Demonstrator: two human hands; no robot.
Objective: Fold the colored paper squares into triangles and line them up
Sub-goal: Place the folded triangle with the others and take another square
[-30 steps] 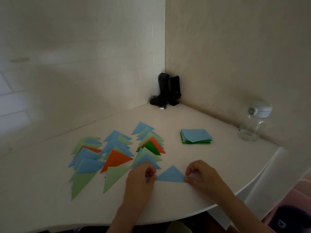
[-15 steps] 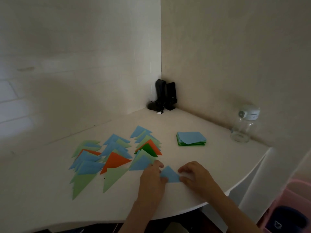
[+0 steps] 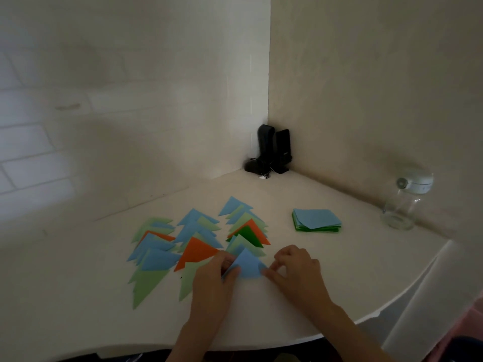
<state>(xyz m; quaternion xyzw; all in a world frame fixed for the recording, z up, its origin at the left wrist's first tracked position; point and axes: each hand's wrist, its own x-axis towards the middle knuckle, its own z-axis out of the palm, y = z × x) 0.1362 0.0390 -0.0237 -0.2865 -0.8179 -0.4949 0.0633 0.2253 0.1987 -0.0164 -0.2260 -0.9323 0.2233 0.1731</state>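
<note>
Blue folded triangle (image 3: 247,265) flat on white table (image 3: 339,270), near edge, apex pointing far, long edge running left-right. Left hand (image 3: 213,278) pinches its left corner, right hand (image 3: 295,270) pinches its right corner. Rows of finished triangles (image 3: 183,244) just left/far, overlapping. Unfolded square stack (image 3: 316,220) far right.

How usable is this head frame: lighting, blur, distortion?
Head view: dim and soft throughout, no glare; wide-angle bending curves the table edge; glass jar smeared at right; both hands' grip on the blue triangle still readable; paper colours distinguishable.
</note>
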